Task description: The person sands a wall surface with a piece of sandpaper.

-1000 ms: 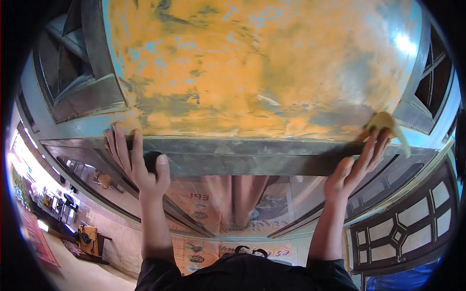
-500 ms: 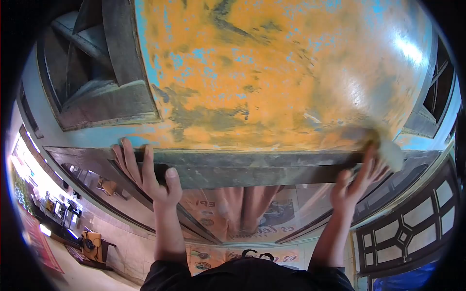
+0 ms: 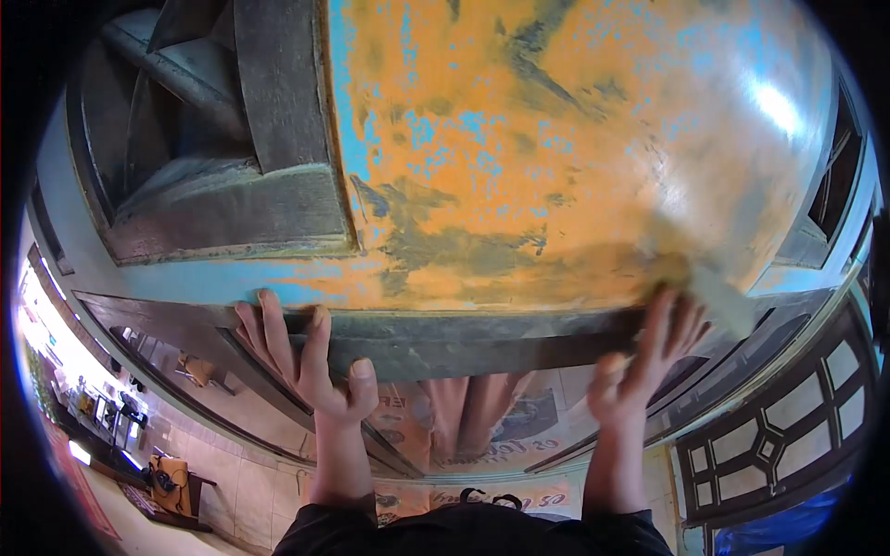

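An orange wall surface with blue and dark patches spreads above a dark wooden ledge. On the left, my left hand rests against the ledge with its fingers apart, holding nothing. My right hand is raised at the ledge's right part, its fingers around a pale flat piece blurred by motion. That piece lies against the lower right of the orange surface. What it is cannot be made out.
A carved dark wooden vent frame is at the upper left. Glass with reflections lies below the ledge. A dark window grille stands at the right, a brown chair at the lower left, with blue sheeting at the lower right.
My right hand has moved left along the ledge with the pale piece. The view has shifted, so the wall and my left hand appear farther right and lower.
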`<state>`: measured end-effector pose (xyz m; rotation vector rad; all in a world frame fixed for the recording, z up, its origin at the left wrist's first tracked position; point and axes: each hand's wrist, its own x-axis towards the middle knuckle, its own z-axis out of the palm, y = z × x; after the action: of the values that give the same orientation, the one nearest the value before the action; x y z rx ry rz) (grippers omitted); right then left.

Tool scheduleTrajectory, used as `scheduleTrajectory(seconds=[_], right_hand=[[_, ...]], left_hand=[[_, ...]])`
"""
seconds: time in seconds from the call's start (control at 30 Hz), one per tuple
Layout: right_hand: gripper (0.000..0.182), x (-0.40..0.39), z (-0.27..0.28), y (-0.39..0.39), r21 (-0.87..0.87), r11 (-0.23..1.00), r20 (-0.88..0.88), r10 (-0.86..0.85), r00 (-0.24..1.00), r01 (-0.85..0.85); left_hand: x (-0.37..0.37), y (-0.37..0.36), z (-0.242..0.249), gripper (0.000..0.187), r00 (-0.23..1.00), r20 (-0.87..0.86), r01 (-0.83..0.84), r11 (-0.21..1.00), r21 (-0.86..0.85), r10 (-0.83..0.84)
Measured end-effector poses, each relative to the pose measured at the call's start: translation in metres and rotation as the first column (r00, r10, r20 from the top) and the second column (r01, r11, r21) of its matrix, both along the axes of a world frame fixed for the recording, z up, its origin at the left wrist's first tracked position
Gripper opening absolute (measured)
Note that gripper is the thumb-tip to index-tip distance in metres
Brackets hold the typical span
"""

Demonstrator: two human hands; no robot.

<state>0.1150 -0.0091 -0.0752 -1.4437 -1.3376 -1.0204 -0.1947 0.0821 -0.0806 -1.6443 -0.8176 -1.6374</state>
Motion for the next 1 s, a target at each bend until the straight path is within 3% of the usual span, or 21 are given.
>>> scheduleTrajectory(seconds=[0.07,0.1,0.2,0.27,0.33,0.37,0.47,0.5,0.67,0.7,0.77,0.8,0.83,0.93,1.0], right_hand=[[0.085,-0.006,-0.015,0.0,-0.112,0.992,0.115,0.069,0.991,-0.056],[0.083,0.006,-0.015,-0.002,-0.12,0.993,0.067,0.008,0.998,0.001],[0.072,0.003,0.013,0.0,0.068,0.994,-0.077,-0.085,0.993,0.091],[0.076,-0.023,0.016,0.008,0.097,0.995,0.017,0.004,1.0,-0.006],[0.078,-0.049,-0.014,0.006,-0.161,0.987,0.076,-0.005,0.997,0.017],[0.081,-0.054,-0.017,0.008,-0.162,0.985,0.087,0.077,0.993,-0.062],[0.08,-0.026,-0.015,0.003,-0.148,0.988,-0.044,-0.058,0.997,0.051],[0.081,-0.028,-0.001,0.004,-0.06,0.996,-0.143,-0.073,0.987,0.065],[0.077,-0.072,-0.019,0.013,-0.142,0.988,0.111,0.076,0.991,-0.06],[0.078,-0.058,-0.026,0.011,-0.267,0.963,0.041,0.059,0.997,-0.046],[0.078,-0.042,-0.016,0.007,-0.209,0.978,-0.08,-0.011,0.997,-0.006],[0.078,-0.04,-0.001,0.009,-0.024,0.999,-0.136,-0.045,0.99,0.042],[0.079,-0.039,0.0,0.013,0.043,0.988,-0.074,-0.143,0.987,0.146],[0.079,-0.072,-0.009,0.01,-0.101,0.995,0.046,0.023,0.999,-0.018],[0.079,-0.067,-0.02,0.012,-0.175,0.984,0.099,0.002,0.995,0.016]], left_hand=[[-0.001,0.001,-0.001,0.049,0.999,0.011,0.036,0.999,0.006,-0.036],[-0.002,0.001,-0.002,0.049,0.998,0.01,0.058,0.998,0.007,-0.058],[-0.005,0.0,-0.003,0.047,0.997,-0.018,0.072,0.997,0.003,-0.072],[-0.006,0.0,-0.005,0.046,0.996,-0.014,0.089,0.996,-0.006,-0.089],[-0.009,0.0,-0.004,0.048,0.995,-0.051,0.088,0.996,-0.006,-0.088],[-0.012,-0.001,-0.003,0.051,0.993,-0.089,0.081,0.997,-0.001,-0.08],[-0.016,0.0,-0.003,0.053,0.987,-0.138,0.087,0.996,0.0,-0.086],[-0.016,-0.001,-0.005,0.053,0.987,-0.137,0.087,0.996,-0.007,-0.088],[-0.017,-0.003,-0.004,0.052,0.986,-0.144,0.087,0.996,-0.017,-0.088],[-0.018,-0.002,-0.004,0.052,0.985,-0.148,0.089,0.996,-0.014,-0.09],[-0.021,-0.002,-0.004,0.052,0.982,-0.163,0.099,0.995,-0.016,-0.1],[-0.021,-0.002,-0.004,0.051,0.981,-0.166,0.101,0.995,-0.018,-0.102],[-0.021,-0.002,-0.004,0.051,0.982,-0.157,0.107,0.994,-0.02,-0.109],[-0.019,-0.002,-0.004,0.051,0.983,-0.136,0.123,0.992,-0.019,-0.124],[-0.02,-0.001,-0.004,0.051,0.981,-0.139,0.136,0.991,-0.01,-0.136]])
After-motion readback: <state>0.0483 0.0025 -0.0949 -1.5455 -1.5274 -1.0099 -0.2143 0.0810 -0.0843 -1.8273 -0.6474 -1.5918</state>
